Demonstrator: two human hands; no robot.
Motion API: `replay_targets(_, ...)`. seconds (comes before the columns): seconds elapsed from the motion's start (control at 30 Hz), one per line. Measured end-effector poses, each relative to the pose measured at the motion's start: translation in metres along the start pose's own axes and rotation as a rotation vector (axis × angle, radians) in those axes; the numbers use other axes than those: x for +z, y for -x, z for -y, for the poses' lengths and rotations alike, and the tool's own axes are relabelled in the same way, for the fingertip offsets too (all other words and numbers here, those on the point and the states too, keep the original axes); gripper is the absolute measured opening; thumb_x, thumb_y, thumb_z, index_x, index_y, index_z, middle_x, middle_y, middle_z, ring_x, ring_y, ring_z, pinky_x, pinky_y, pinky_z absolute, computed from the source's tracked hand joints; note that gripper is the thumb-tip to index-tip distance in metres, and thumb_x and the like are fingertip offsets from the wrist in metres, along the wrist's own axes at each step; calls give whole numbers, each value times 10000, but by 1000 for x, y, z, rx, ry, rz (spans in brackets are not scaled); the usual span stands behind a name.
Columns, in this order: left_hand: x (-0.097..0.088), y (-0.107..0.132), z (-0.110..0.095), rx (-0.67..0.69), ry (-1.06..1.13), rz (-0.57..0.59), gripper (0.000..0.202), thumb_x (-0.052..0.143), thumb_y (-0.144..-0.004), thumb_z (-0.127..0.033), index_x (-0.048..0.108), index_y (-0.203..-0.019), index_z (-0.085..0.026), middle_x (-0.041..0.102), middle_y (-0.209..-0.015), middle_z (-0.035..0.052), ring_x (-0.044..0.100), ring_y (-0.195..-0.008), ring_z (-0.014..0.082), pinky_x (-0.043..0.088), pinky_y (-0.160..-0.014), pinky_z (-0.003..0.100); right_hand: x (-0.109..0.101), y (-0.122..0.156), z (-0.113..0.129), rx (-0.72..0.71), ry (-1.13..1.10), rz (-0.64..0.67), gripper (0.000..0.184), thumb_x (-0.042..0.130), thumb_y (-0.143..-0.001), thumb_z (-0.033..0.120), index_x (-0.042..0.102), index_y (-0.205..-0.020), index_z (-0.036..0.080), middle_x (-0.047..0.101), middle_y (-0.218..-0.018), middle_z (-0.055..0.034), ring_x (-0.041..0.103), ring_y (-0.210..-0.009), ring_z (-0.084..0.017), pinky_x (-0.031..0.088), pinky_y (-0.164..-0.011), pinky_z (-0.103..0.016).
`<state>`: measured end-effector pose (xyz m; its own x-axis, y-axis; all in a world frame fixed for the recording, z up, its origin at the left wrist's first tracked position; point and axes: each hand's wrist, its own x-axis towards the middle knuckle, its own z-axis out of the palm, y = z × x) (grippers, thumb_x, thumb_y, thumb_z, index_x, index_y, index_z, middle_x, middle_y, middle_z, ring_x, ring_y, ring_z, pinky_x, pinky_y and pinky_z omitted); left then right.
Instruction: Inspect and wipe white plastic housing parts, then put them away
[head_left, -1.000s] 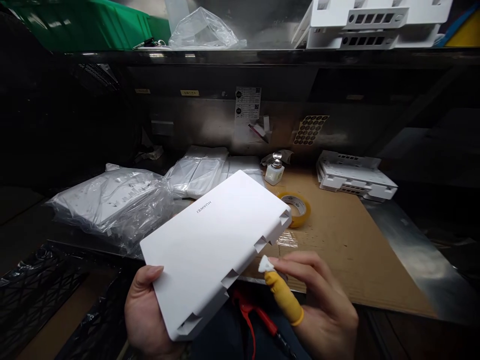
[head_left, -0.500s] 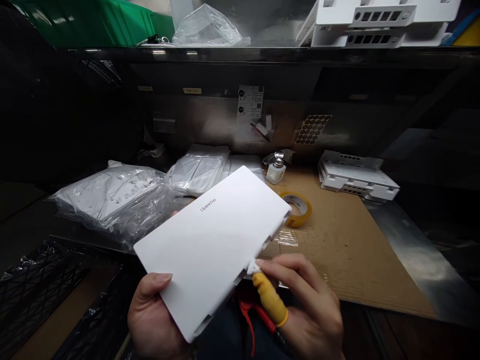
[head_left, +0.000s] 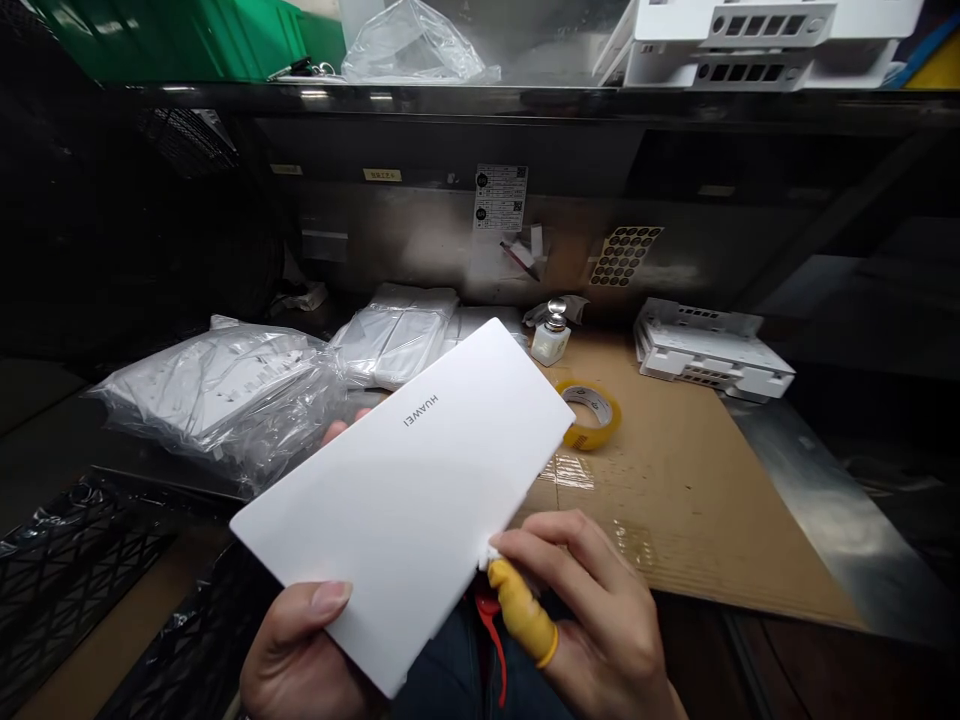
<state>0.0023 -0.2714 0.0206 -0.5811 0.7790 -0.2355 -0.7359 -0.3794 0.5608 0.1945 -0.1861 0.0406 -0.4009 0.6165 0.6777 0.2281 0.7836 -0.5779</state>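
My left hand (head_left: 300, 640) grips a white plastic cover (head_left: 390, 490) marked HUAWEI by its lower left, thumb on the face and fingertips showing behind the far edge. The cover is held tilted over the table's front edge. A yellow finger cot covers the thumb of my right hand (head_left: 585, 610). Between that thumb and the index finger is pinched a small white piece (head_left: 486, 555), pressed against the cover's right edge; I cannot tell whether it is cloth or plastic. Below them shows a red-handled tool (head_left: 491, 630), mostly hidden.
Bagged white parts (head_left: 217, 390) lie to the left. A tape roll (head_left: 592, 415) and a small pump bottle (head_left: 551, 335) stand on the cardboard (head_left: 697, 500). White housings (head_left: 712, 345) are stacked at the right. Overhead, a shelf edge (head_left: 450, 100) carries a green bin (head_left: 172, 40).
The cover has swung a little to the left and tipped, so its notched right edge no longer shows. My right hand moved slightly left and down along that edge with the white piece.
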Motion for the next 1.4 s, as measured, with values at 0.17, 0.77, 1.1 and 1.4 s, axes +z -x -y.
replay_targets(0.17, 1, 1, 1, 18, -64, -31, 602, 599, -779, -267, 622, -1377, -326, 757, -1263, 12, 655, -1231, 416, 558, -1031, 610, -3, -1, -1, 28, 30, 3, 216, 663, -895, 61, 721, -1075, 164, 679, -892, -63, 631, -766, -157, 555, -641, -276)
replay_targets(0.77, 19, -5, 4, -37, -45, -45, 703, 621, -683, -218, 613, -1380, -309, 719, -1338, 45, 664, -1213, 418, 632, -907, 559, -6, -4, -2, 166, -237, 142, 141, 727, -888, 119, 747, -1001, 200, 662, -862, -31, 631, -743, -137, 528, -626, -257)
replay_targets(1.1, -7, -4, 2, -49, -73, 32, 664, 657, -716, -216, 632, -1377, -277, 733, -1310, 67, 658, -1209, 452, 566, -1008, 626, -3, -13, -4, -34, 5, 122, 205, 688, -894, 71, 723, -1075, 161, 690, -908, -66, 627, -788, -163, 540, -676, -292)
replay_targets(1.4, 18, -7, 6, -63, -57, 21, 759, 643, -686, -199, 573, -1438, -278, 698, -1372, 75, 651, -1226, 434, 521, -1061, 632, -8, -16, 0, 17, -106, 217, 161, 700, -910, 132, 763, -1033, 214, 698, -849, -38, 641, -745, -147, 535, -643, -260)
